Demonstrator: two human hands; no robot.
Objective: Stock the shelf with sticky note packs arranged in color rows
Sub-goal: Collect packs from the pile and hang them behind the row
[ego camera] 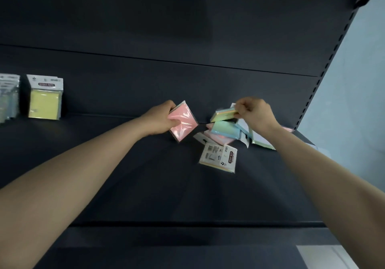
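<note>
Pink in its clear wrapper, one sticky note pack sits tilted in the left hand, thumb across its face and fingers curled behind it, just left of the loose pile of packs lying on the dark shelf. Directly above that pile the right hand has its fingers curled, pinching the edge of a yellow-green pack that is lifted at a slant; I cannot tell whether its lower corner touches the pile. Within the pile, green, blue and pink packs overlap at odd angles. At the pile's near edge a white-labelled pack lies flat with its printed card showing. Far to the left of the pile a yellow pack stands upright against the back panel, and further left of it more standing packs are cut off by the frame edge, their colours unclear.
</note>
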